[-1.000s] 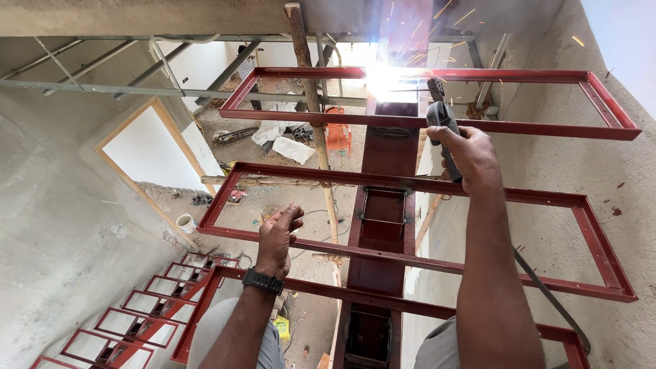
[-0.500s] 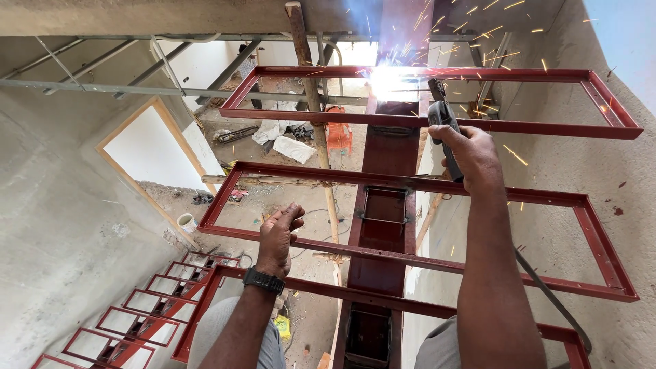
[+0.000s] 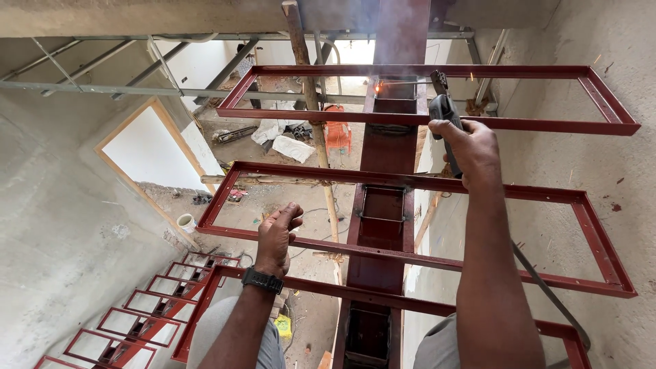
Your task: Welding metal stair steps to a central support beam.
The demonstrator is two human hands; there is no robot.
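Note:
My right hand (image 3: 471,147) is raised and shut on a dark welding electrode holder (image 3: 443,109), whose thin rod reaches left to a small glowing spot (image 3: 378,87) on the red central steel beam (image 3: 386,154). My left hand (image 3: 277,236), with a black watch on the wrist, grips the near rail of a red rectangular stair-tread frame (image 3: 273,236). Another red frame (image 3: 437,70) sits higher, at the level of the weld spot.
A cable (image 3: 547,294) hangs down behind my right arm. More red tread frames (image 3: 147,318) descend at lower left. A wooden pole (image 3: 311,113) stands beside the beam. Far below lie an orange chair (image 3: 337,133), white sacks (image 3: 292,147) and debris. Concrete walls rise on both sides.
The bright welding arc and flying sparks have died down to a small glow with a little smoke. Both hands stay in about the same places.

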